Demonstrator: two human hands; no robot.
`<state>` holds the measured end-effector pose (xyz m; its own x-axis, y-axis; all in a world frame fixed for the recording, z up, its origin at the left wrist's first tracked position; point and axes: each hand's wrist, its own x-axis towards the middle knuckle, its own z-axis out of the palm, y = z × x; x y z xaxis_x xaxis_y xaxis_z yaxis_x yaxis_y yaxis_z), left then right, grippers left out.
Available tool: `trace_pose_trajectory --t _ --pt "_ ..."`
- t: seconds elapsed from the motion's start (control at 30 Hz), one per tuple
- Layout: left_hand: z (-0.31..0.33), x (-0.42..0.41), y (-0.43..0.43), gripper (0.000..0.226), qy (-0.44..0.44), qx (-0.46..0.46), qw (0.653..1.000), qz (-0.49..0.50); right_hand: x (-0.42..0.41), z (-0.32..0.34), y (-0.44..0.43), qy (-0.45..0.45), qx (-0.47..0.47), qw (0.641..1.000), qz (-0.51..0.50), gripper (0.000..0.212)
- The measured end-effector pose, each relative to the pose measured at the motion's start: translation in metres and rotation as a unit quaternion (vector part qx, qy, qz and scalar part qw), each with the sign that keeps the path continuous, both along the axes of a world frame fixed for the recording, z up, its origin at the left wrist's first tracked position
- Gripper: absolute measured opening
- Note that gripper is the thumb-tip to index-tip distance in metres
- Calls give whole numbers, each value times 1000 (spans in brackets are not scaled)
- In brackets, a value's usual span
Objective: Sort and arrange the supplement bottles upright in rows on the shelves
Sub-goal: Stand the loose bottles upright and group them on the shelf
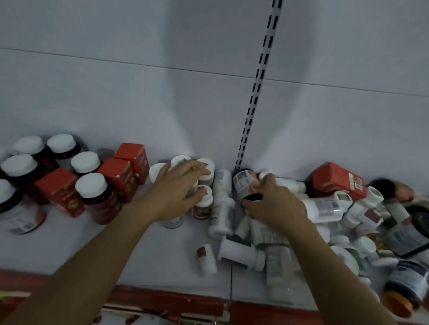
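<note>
white caps [91, 185] | red boxes [339, 180] | white bottles [220, 213] | red shelf edge [166, 301] | orange cap [396, 305]

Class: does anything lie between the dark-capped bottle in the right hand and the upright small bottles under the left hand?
Yes. White bottles lying on the shelf sit between the dark-capped bottle, gripped by the right hand, and the upright small bottles under the left hand.

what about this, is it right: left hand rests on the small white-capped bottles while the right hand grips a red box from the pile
Not quite. The head view shows the right hand gripping a black-capped bottle from the pile, not a red box. The left hand does rest on the small white-capped bottles.
</note>
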<state>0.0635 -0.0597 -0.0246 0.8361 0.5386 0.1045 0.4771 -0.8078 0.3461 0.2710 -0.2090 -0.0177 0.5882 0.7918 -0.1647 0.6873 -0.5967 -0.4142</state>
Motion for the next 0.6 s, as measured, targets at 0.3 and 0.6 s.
trace_pose_trajectory --t 0.3,0.6 --pt "-5 -24 -61 52 -217 48 967 127 3 4 -18 98 363 926 -29 32" --pt "23 40 -83 74 -197 107 960 168 23 37 -25 234 359 903 26 31"
